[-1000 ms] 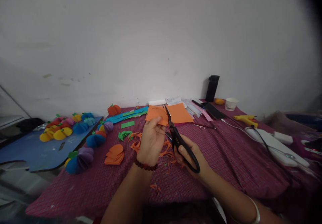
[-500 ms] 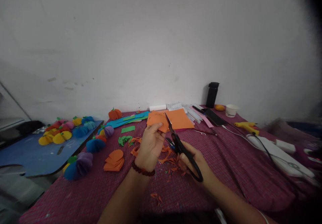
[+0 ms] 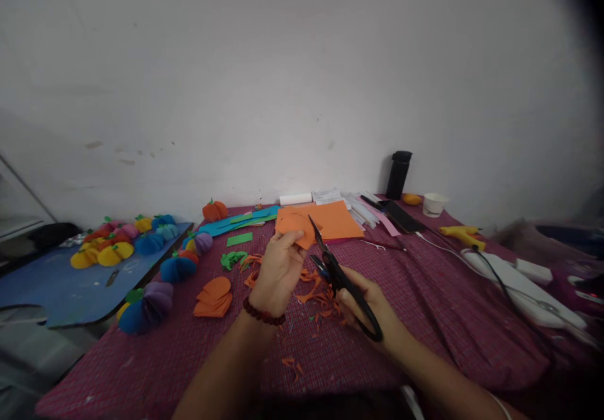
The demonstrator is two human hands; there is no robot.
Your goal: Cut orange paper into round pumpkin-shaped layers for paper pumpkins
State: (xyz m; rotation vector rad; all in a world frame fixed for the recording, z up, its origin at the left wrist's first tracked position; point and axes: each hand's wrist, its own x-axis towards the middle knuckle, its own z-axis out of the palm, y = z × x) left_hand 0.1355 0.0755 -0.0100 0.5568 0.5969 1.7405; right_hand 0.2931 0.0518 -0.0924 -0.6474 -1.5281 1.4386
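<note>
My left hand (image 3: 282,266) pinches a piece of orange paper (image 3: 302,223) marked with a curved line. In my right hand (image 3: 365,300) is a pair of black-handled scissors (image 3: 337,275), its blades spread apart and pointing up beside the paper's right edge. Orange paper scraps (image 3: 325,303) are scattered on the cloth under both hands. Left of my left wrist lies a small stack of rounded orange paper pieces (image 3: 214,297). Behind the held piece, larger orange sheets (image 3: 344,219) rest flat; their edges partly merge with it in colour.
Paper pumpkins (image 3: 146,307) in several colours line the left, some on a blue board (image 3: 61,294). Green scraps (image 3: 233,259) and blue strips (image 3: 236,224) lie farther back. To the right are a black bottle (image 3: 399,175), a phone (image 3: 401,217), a paper cup (image 3: 434,204) and a yellow glue gun (image 3: 462,236).
The scissors have moved slightly away from the orange paper, and their blades are a little wider apart. My left hand keeps its pinch on the paper, its wrist shifted slightly left.
</note>
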